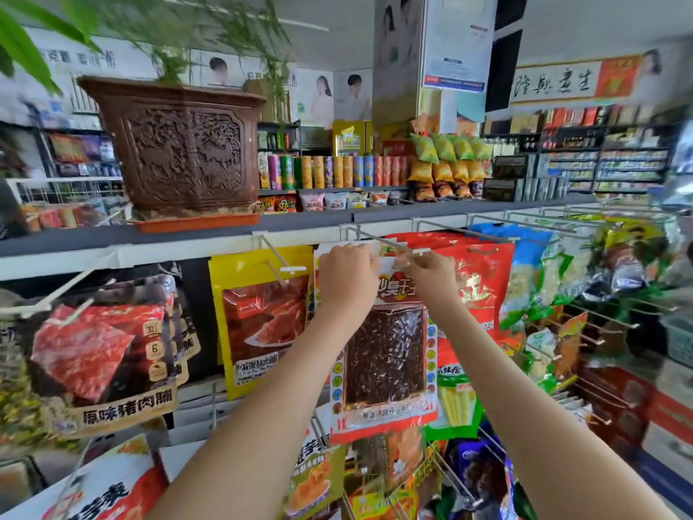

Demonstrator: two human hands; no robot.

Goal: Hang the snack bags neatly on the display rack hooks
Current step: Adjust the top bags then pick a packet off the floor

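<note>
A white snack bag (386,354) with a clear window showing dark spicy strips hangs in the middle of the view. My left hand (347,279) grips its top left edge. My right hand (431,275) pinches its top right edge, right under the tip of a metal display hook (390,242) that juts out from the rack rail. The bag's hang hole is hidden behind my fingers. A yellow jerky bag (262,317) hangs on the neighbouring hook to the left, and red bags (480,283) hang just to the right.
A carved brown plant pot (180,148) stands on the shelf above the rail. More hooks (487,234) with green and blue bags stick out at the right. A dark pork jerky bag (101,354) hangs at the left, and packed lower hooks (461,482) sit below.
</note>
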